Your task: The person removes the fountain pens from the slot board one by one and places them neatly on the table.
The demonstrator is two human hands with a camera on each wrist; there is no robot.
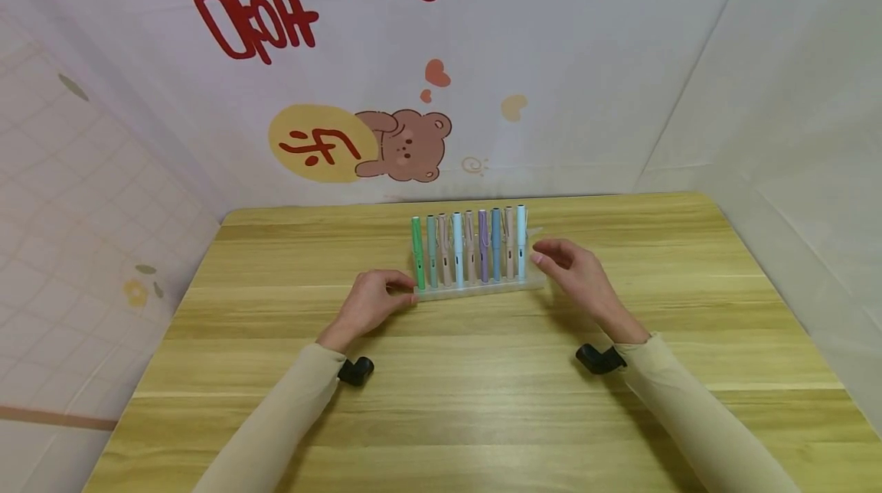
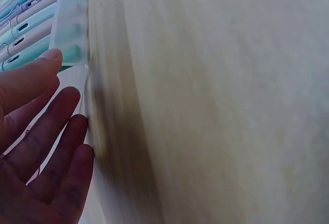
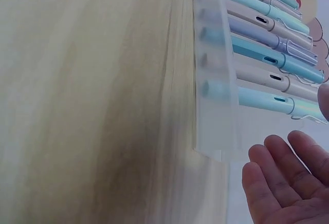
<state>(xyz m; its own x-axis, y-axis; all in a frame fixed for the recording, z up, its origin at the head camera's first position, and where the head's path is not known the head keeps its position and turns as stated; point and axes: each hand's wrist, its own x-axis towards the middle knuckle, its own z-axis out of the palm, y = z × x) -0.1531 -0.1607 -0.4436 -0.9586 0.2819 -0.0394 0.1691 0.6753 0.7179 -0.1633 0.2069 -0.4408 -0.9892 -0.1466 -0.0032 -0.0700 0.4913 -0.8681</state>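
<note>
"Fingers first: how do they lie?"

"Loosely bent on both hands. Right hand (image 1: 579, 279): thumb and fingertips apart, nothing between them. Left hand (image 1: 368, 300): parted too, though I can't tell how firmly the thumb touches anything."

"And around them, biggest first?"

"Pale printed cloth (image 1: 565, 41) behind, then the wood-grain table (image 1: 468, 401), then two beige sleeves (image 1: 696, 401) reaching over it."

"Where's the rack?"

"That translucent rack (image 1: 482, 291) sits toward the table's far edge, between the hands: left hand at its left end, right hand just beside its right end."

"What's in it?"

"Nine capped pens (image 1: 484, 248), upright in one row: green pen (image 1: 418, 256) at the left end, light blue pen (image 1: 521, 244) at the right"
</note>
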